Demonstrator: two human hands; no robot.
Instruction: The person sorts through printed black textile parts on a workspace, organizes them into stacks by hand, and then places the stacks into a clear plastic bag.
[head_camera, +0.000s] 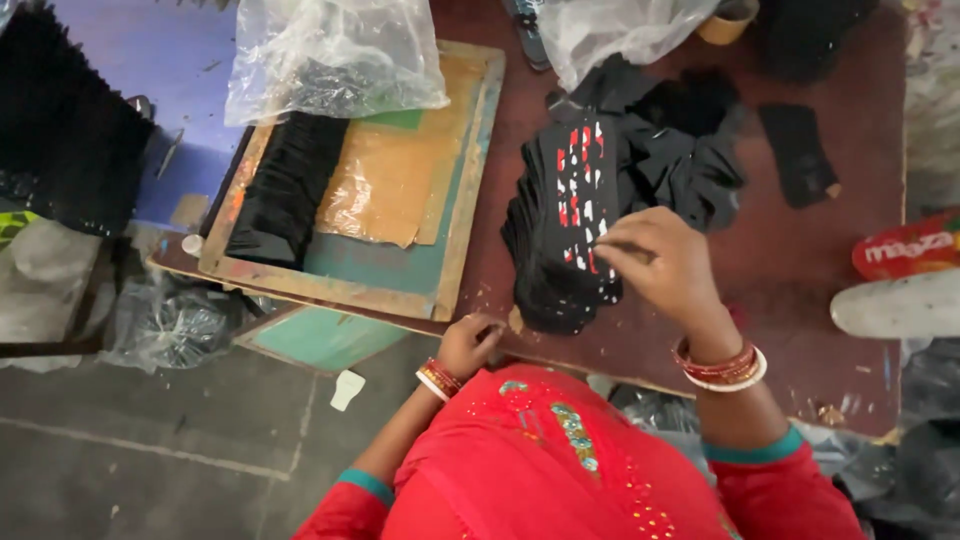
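Your right hand fingers pinch the top printed black piece of one stack; left hand fingers curl at the tabletop edge.

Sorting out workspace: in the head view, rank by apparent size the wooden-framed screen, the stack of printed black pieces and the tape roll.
1. wooden-framed screen
2. stack of printed black pieces
3. tape roll, cut off by the frame edge, but clearly smallest

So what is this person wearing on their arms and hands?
Both hands are bare, with no gloves. The left hand has red and gold bangles plus a white one at the wrist. The right hand has a similar stack of red bangles edged with a white one. Both sleeves are bright red with a teal band at the cuff, ending above the forearm.
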